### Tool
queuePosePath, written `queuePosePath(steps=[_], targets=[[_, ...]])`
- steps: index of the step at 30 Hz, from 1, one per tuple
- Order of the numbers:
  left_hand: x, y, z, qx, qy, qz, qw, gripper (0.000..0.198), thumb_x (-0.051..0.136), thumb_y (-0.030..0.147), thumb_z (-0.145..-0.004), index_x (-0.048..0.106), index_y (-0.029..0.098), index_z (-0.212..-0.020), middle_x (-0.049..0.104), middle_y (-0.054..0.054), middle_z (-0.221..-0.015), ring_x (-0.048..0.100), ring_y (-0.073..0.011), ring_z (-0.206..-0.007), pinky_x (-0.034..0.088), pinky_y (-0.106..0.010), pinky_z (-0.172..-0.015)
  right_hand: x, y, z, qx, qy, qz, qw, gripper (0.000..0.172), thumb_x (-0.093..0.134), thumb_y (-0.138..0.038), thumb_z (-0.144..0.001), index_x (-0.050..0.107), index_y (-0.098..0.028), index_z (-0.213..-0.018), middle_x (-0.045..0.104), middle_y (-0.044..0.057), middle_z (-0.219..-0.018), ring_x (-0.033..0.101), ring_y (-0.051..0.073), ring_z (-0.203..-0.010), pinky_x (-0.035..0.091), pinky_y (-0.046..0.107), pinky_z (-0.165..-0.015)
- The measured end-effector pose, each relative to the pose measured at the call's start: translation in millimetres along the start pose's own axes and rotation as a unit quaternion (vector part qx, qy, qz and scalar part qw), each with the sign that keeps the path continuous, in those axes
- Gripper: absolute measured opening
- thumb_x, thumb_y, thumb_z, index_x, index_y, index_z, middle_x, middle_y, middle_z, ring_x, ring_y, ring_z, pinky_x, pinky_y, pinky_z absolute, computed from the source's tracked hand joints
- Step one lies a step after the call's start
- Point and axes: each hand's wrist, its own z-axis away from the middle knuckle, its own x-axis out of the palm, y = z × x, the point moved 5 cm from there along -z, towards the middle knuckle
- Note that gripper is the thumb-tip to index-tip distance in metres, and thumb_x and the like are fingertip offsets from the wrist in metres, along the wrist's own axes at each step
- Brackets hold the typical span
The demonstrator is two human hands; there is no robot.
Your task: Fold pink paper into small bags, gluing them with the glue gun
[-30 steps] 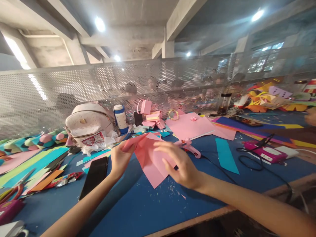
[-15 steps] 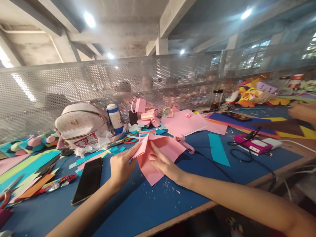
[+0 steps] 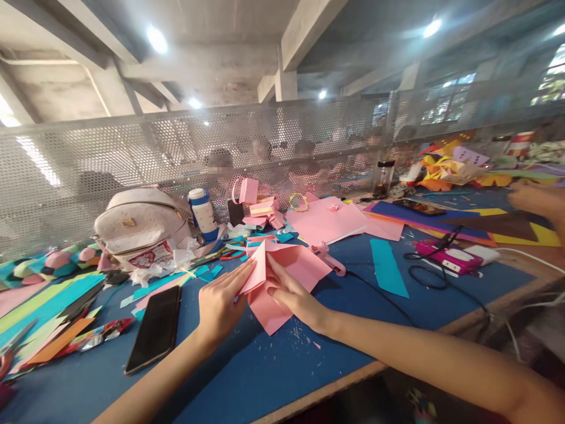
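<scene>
A pink sheet of paper (image 3: 300, 265), partly folded, lies on the blue table (image 3: 265, 377) in front of me. My left hand (image 3: 220, 303) lies at its left edge, fingers stretched out and pressed against a raised fold. My right hand (image 3: 295, 297) rests flat on the sheet's middle, fingers extended and pushing the paper down. Both hands touch the paper at the fold, close together.
A black phone (image 3: 154, 330) lies left of my hands. Behind are a white bag (image 3: 141, 227), a bottle (image 3: 200, 212), pink paper pieces (image 3: 326, 221), a pink glue gun (image 3: 329, 259) with its cord, a teal strip (image 3: 388, 268) and colored scraps. Another person's hand (image 3: 536, 200) shows at right. A perforated metal screen (image 3: 132, 153) backs the table.
The pink sheet went from held up to lying on the table. Both hands lowered onto it, and my fingers now press along the fold. The view shifted slightly.
</scene>
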Motion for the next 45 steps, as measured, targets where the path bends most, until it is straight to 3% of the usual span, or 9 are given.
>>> queuePosePath(steps=[7, 13, 20, 24, 26, 30, 35, 39, 45], targets=[[-4.3, 4.9, -2.4, 0.021, 0.009, 0.056, 0.998, 0.063, 0.053, 0.008, -0.074, 0.056, 0.029, -0.133, 0.060, -0.001, -0.132, 0.060, -0.0241, -0.119, 0.050, -0.031, -0.098, 0.1, -3.9, -0.9, -0.023, 0.001, -0.002, 1.000, 0.073, 0.061, -0.037, -0.086, 0.024, -0.039, -0.149, 0.029, -0.002, -0.156, 0.037, 0.023, -0.137, 0.029, 0.044, -0.114], [-5.7, 14.4, -3.4, 0.036, -0.012, 0.123, 0.992, 0.068, 0.052, 0.012, -0.077, 0.042, 0.026, -0.143, 0.051, -0.006, -0.143, 0.051, -0.0250, -0.129, 0.045, -0.035, -0.103, 2.9, -14.6, 1.0, -0.057, 0.002, 0.000, 0.998, 0.065, 0.059, -0.035, -0.087, 0.033, -0.037, -0.147, 0.036, 0.000, -0.152, 0.037, 0.024, -0.137, 0.029, 0.043, -0.114], [-16.6, 26.8, 0.1, 0.072, -0.017, 0.252, 0.965, 0.062, 0.032, 0.056, -0.093, 0.042, 0.020, -0.142, 0.043, -0.015, -0.147, 0.040, -0.0343, -0.135, 0.035, -0.050, -0.109, 6.3, -34.4, 11.0, -0.095, 0.011, 0.029, 0.995, 0.056, 0.060, -0.041, -0.087, 0.043, -0.040, -0.140, 0.040, -0.003, -0.149, 0.032, 0.023, -0.140, 0.027, 0.041, -0.116], [-15.7, 25.5, 2.8, -0.019, 0.029, 0.299, 0.954, 0.040, 0.041, 0.037, -0.096, 0.051, 0.023, -0.133, 0.051, -0.013, -0.137, 0.049, -0.0279, -0.126, 0.039, -0.044, -0.106, 8.5, -40.6, 13.4, -0.107, -0.012, 0.021, 0.994, 0.054, 0.056, -0.051, -0.088, 0.047, -0.033, -0.138, 0.043, 0.002, -0.147, 0.036, 0.026, -0.137, 0.030, 0.041, -0.113], [-11.4, 22.6, 3.8, -0.090, 0.062, 0.348, 0.931, 0.030, 0.049, 0.028, -0.093, 0.057, 0.024, -0.122, 0.057, -0.010, -0.125, 0.055, -0.0238, -0.116, 0.045, -0.039, -0.100, 10.2, -39.8, 12.3, -0.087, -0.024, -0.004, 0.996, 0.053, 0.057, -0.053, -0.088, 0.050, -0.029, -0.135, 0.050, 0.005, -0.140, 0.042, 0.026, -0.132, 0.033, 0.040, -0.110], [1.9, 15.1, 5.3, -0.223, 0.108, 0.485, 0.839, 0.013, 0.061, 0.027, -0.087, 0.057, 0.022, -0.099, 0.061, -0.002, -0.097, 0.062, -0.0165, -0.095, 0.050, -0.029, -0.089, 12.3, -34.1, 9.9, -0.049, -0.017, -0.047, 0.998, 0.041, 0.060, -0.046, -0.087, 0.059, -0.025, -0.122, 0.058, 0.006, -0.130, 0.049, 0.024, -0.126, 0.035, 0.037, -0.108], [20.5, 2.4, 12.5, -0.339, 0.105, 0.556, 0.752, 0.022, 0.072, 0.027, -0.079, 0.057, 0.023, -0.094, 0.054, 0.004, -0.088, 0.057, -0.0090, -0.077, 0.049, -0.021, -0.074, 11.2, -16.0, 11.0, 0.051, 0.028, -0.096, 0.994, 0.024, 0.057, -0.026, -0.087, 0.062, -0.022, -0.110, 0.064, 0.004, -0.116, 0.057, 0.019, -0.113, 0.040, 0.032, -0.099], [34.8, -3.5, 18.6, -0.369, 0.053, 0.586, 0.720, 0.031, 0.075, 0.028, -0.076, 0.061, 0.022, -0.103, 0.059, 0.002, -0.092, 0.057, -0.0098, -0.078, 0.048, -0.022, -0.075, 9.4, -6.4, 12.2, 0.083, 0.054, -0.128, 0.987, 0.020, 0.060, -0.027, -0.084, 0.064, -0.021, -0.104, 0.068, 0.002, -0.107, 0.061, 0.018, -0.104, 0.043, 0.030, -0.093], [41.6, 2.0, 22.3, -0.365, -0.018, 0.625, 0.690, 0.024, 0.074, 0.029, -0.077, 0.066, 0.016, -0.095, 0.065, -0.005, -0.097, 0.059, -0.0152, -0.088, 0.047, -0.027, -0.080, 6.9, 2.1, 14.1, 0.124, 0.107, -0.185, 0.969, 0.029, 0.072, -0.034, -0.074, 0.067, -0.020, -0.098, 0.071, 0.003, -0.097, 0.064, 0.020, -0.094, 0.045, 0.033, -0.089]])
